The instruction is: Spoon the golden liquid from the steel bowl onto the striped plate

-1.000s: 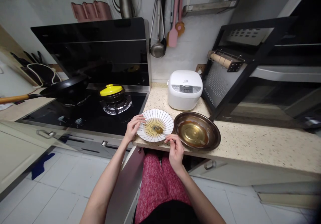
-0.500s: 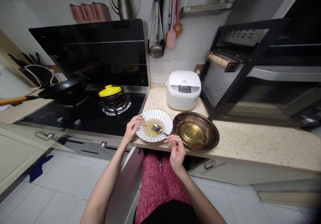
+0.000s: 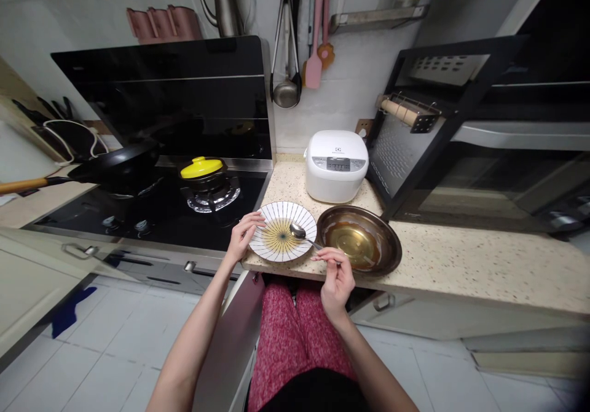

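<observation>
A white plate [image 3: 303,218] with dark radiating lines sits at the counter's front edge, a yellowish liquid pooled in its middle. My left hand [image 3: 244,235] holds the plate's left rim, its fingers lying over the edge and the thumb partly hidden. Pinched in my right hand [image 3: 337,280] is the handle of a metal spoon [image 3: 298,231]. The spoon's bowl is over the right part of the plate, tilted down to the left; I cannot tell whether it touches the liquid. Right beside the plate stands a wide brown metal basin [image 3: 391,246] with some liquid at its bottom.
Behind the basin is a white rice cooker [image 3: 337,175]. On the black stove [image 3: 239,209] at left are a small pot with a yellow lid [image 3: 201,167] and a black wok [image 3: 124,163]. A cabinet door [image 3: 239,326] stands open below the counter.
My right hand has moved a little to the right with the spoon, so the spoon's bowl has left the plate's centre toward its right side. My left hand stays at the rim.
</observation>
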Demonstrator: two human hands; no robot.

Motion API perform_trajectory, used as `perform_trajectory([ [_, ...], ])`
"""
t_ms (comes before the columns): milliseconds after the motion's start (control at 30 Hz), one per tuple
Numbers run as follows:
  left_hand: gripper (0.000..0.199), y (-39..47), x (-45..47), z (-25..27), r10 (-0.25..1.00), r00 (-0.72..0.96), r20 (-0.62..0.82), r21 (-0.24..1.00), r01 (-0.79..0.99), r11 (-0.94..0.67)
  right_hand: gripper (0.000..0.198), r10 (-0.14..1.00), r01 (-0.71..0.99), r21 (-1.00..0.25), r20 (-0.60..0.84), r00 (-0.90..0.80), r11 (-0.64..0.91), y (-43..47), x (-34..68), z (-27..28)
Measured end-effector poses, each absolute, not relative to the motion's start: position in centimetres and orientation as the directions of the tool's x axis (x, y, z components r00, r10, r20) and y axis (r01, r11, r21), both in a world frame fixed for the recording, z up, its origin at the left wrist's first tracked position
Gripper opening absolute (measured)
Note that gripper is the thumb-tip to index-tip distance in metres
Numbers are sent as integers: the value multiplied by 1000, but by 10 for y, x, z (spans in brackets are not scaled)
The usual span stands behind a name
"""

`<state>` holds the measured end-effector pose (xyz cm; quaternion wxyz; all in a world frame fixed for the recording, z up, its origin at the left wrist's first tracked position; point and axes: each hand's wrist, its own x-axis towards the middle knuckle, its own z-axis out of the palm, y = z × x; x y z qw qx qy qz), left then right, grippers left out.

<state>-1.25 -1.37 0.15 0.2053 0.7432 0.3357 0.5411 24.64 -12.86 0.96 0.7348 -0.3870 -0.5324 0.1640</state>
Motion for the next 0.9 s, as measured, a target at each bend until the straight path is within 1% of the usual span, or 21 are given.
perform_trajectory([
  [367, 36, -13, -13, 1, 718, 189, 670, 665, 275, -694, 20, 584, 186, -735, 643, 495, 652, -129, 270, 14],
  [633, 36, -13, -13, 1, 715, 187, 674, 661, 278, -697, 19, 516, 262, -717, 662, 543, 646, -130, 291, 18],
  [900, 36, -13, -13, 1, 712, 190, 676, 659, 276, -699, 19, 575, 358, -724, 687, 444, 589, -134, 305, 7],
])
